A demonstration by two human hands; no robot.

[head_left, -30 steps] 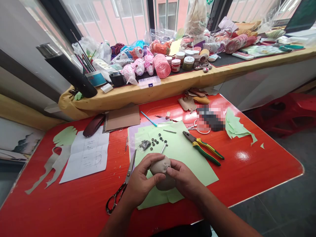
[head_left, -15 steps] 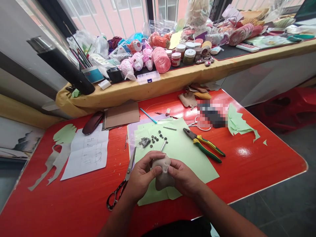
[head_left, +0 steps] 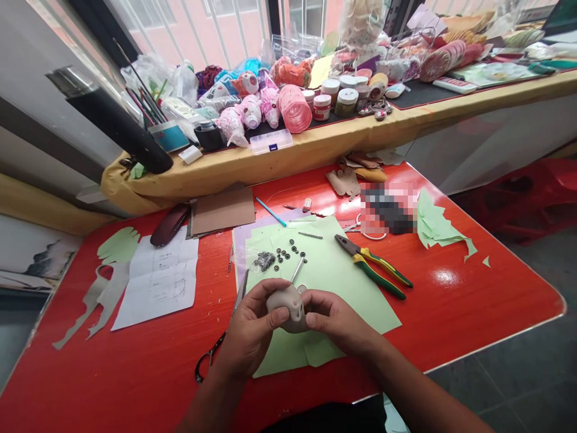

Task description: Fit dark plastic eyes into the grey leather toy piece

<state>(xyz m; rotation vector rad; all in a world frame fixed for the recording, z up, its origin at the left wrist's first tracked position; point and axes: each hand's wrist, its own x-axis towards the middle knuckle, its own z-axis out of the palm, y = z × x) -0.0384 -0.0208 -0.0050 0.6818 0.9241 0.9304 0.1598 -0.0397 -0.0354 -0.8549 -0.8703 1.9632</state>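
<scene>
Between my hands is a small, soft grey leather-like piece [head_left: 283, 299], curved over on itself, with small holes or a slit near its right end. My left hand [head_left: 256, 328] wraps round its left side, with the thumb pressed on the front. At the right edge, the thumb and fingers of my right hand [head_left: 336, 319] pinch the piece. Just beyond it lie a metal rod [head_left: 298, 270] and a small ring-like thing [head_left: 302, 288]. Several dark snap buttons [head_left: 280, 260] and a little bag of them [head_left: 264, 260] rest on the green paper [head_left: 360, 307].
Pliers [head_left: 373, 264] with green and yellow handles lie to the right. Scissors [head_left: 205, 364] are partly hidden behind my left arm. A printed sheet [head_left: 155, 282], brown boards [head_left: 223, 210] and paper scraps [head_left: 439, 222] lie on the red table [head_left: 487, 294]. Jars [head_left: 321, 107] crowd the sill.
The grey piece has been turned and tilted, so its holed end now faces right. My right hand has shifted slightly right, and the ring-like thing beyond it has come into view.
</scene>
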